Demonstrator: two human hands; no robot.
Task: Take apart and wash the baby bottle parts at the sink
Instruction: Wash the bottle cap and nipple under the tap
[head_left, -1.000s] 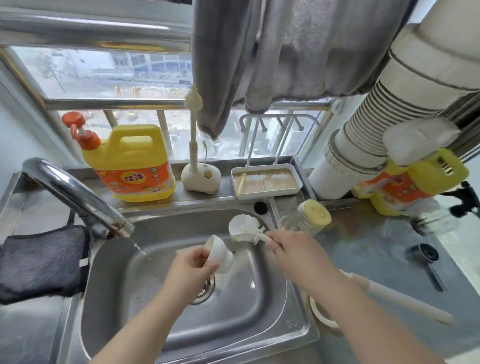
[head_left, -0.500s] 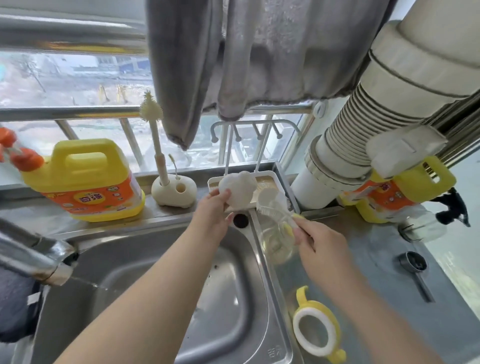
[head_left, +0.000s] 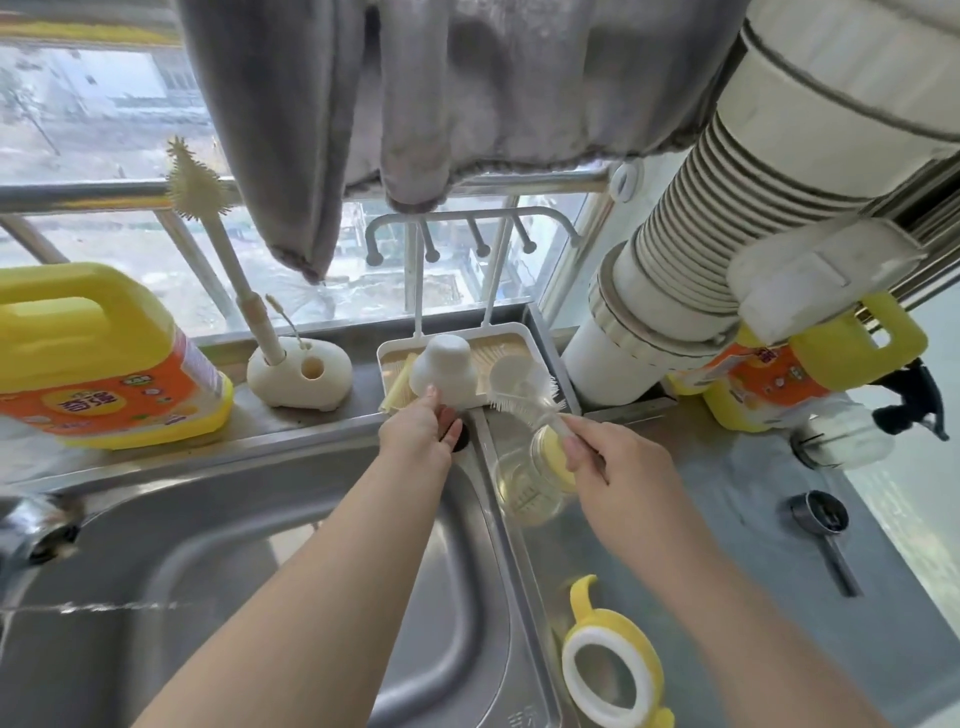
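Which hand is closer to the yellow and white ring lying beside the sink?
The right hand. It holds the brush just above the bottle, up the counter from the ring. The left hand is farther off, at the white cap on the drying tray.

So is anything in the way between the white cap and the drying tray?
Nothing visible. The left hand already holds the white cap on the tray, beside the brush in the right hand.
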